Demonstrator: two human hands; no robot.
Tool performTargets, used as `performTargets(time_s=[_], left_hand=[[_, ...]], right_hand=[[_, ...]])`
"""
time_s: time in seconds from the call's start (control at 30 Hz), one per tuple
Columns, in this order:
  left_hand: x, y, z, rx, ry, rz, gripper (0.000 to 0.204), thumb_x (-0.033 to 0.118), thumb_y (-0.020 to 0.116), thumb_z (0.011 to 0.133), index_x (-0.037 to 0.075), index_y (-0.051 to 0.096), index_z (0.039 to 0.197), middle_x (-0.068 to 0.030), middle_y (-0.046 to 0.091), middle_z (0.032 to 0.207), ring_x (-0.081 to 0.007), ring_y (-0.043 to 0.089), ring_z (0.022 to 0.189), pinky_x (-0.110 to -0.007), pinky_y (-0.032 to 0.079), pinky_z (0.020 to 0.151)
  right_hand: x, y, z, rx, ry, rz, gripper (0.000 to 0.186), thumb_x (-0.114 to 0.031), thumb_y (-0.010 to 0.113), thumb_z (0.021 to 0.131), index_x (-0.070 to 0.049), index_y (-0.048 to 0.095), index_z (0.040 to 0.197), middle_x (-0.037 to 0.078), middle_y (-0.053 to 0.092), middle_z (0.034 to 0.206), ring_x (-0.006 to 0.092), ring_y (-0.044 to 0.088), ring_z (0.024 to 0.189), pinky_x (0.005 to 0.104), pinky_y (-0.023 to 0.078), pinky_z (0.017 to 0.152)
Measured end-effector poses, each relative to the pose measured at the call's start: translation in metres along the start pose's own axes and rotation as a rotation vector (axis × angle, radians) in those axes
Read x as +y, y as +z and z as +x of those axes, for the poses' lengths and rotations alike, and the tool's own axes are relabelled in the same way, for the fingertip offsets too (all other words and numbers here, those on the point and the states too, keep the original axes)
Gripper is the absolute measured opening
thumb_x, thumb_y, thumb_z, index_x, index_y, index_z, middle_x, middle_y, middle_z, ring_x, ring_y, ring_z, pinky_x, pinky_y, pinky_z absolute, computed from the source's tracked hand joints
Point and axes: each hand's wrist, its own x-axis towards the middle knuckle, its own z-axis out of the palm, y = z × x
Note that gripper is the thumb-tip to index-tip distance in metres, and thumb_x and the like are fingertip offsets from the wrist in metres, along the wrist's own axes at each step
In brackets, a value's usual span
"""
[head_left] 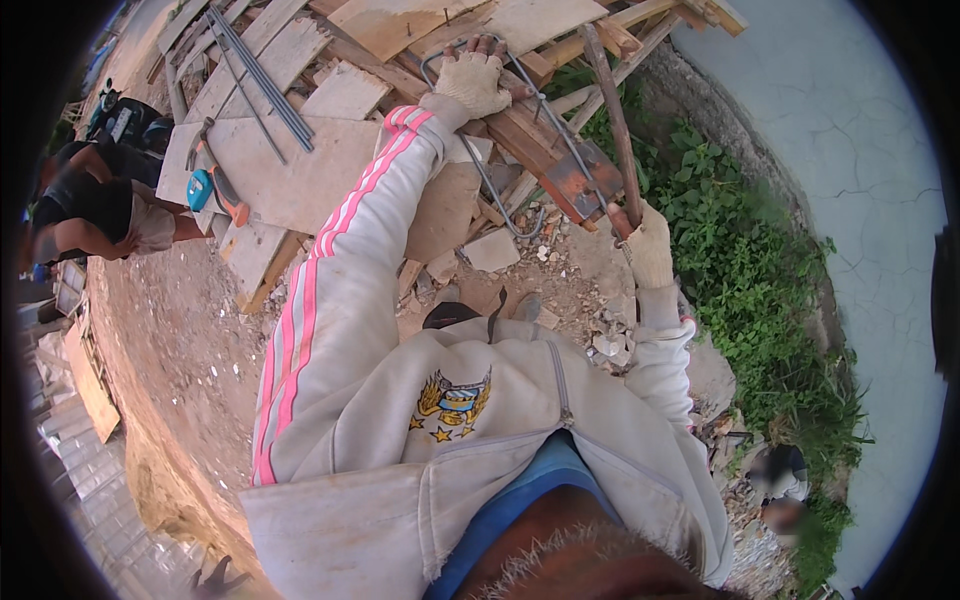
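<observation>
My left hand [468, 82], in a fingerless knit glove, grips the top of a bent grey steel rod [558, 130] lying over stacked timber, its fingers curled over the bar. The rod's lower part loops round near a rusty metal plate [580, 175] on a wooden block. My right hand [646, 245], gloved too, is closed round a long brown bar [620, 130] that slants up to the right of the plate. Left of my left arm, a hammer [225, 188] with an orange handle lies on a pale board [270, 170] beside a teal tape measure [199, 188].
Straight steel rods [260, 80] lie on broken boards. A person in a dark top [80, 215] is at the left near a motorbike [120, 120]. Weeds [730, 280] border a cracked pale surface [860, 200] on the right. Rubble [520, 260] covers the ground.
</observation>
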Motion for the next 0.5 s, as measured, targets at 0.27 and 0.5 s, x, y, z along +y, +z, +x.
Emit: performTargets(time_s=[0.27, 0.5], left_hand=[[0.006, -0.007, -0.010, 0.075, -0.040, -0.051, 0.077, 0.056, 0.061, 0.084, 0.004, 0.056, 0.141, -0.0233, 0.054, 0.147, -0.0384, 0.047, 0.141, -0.058, 0.033, 0.116], [0.002, -0.010, -0.013, 0.169, -0.001, -0.090, 0.068, 0.044, 0.066, 0.081, -0.003, 0.061, 0.129, -0.0274, 0.063, 0.129, -0.0428, 0.055, 0.127, -0.060, 0.036, 0.108]], right_hand=[[0.020, -0.091, -0.068, 0.090, 0.034, -0.350, 0.043, -0.041, 0.073, 0.096, 0.000, 0.065, 0.091, 0.010, 0.053, 0.066, 0.0201, 0.047, 0.062, 0.0372, 0.040, 0.059], [0.063, -0.144, -0.119, 0.055, 0.091, -0.559, 0.047, -0.044, 0.075, 0.095, 0.000, 0.066, 0.080, 0.004, 0.044, 0.056, 0.0145, 0.039, 0.056, 0.0358, 0.034, 0.052]])
